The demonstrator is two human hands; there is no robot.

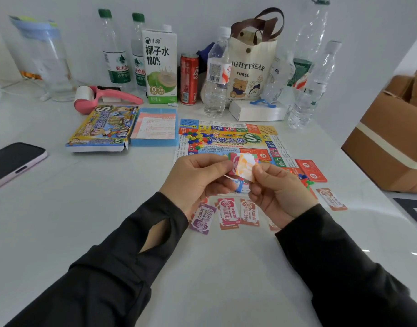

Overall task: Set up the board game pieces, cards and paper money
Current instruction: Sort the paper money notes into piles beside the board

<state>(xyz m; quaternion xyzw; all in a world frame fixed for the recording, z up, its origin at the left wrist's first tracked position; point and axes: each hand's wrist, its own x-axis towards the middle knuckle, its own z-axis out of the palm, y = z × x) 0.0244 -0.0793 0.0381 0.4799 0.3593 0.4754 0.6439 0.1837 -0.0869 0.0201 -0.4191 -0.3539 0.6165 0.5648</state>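
Pinching a small stack of paper money (244,166) between both hands, I hold it in the air over the near edge of the game board (228,140); my left hand (198,175) has its thumb and curled fingers closed on the stack's left side, and my right hand (278,192) pinches the right corner between thumb and forefinger. On the bench (84,208), just on my side of the board, a purple note (202,218) and two red notes (227,212) lie flat side by side, partly under my wrists. A lone note (331,199) sits apart off the board's near right corner. Red cards (311,169) lie at the board's right edge, and a heap of plastic pieces (194,138) rests on its left part. Left of the board lie a blue tray (155,126) and the game box (103,128)
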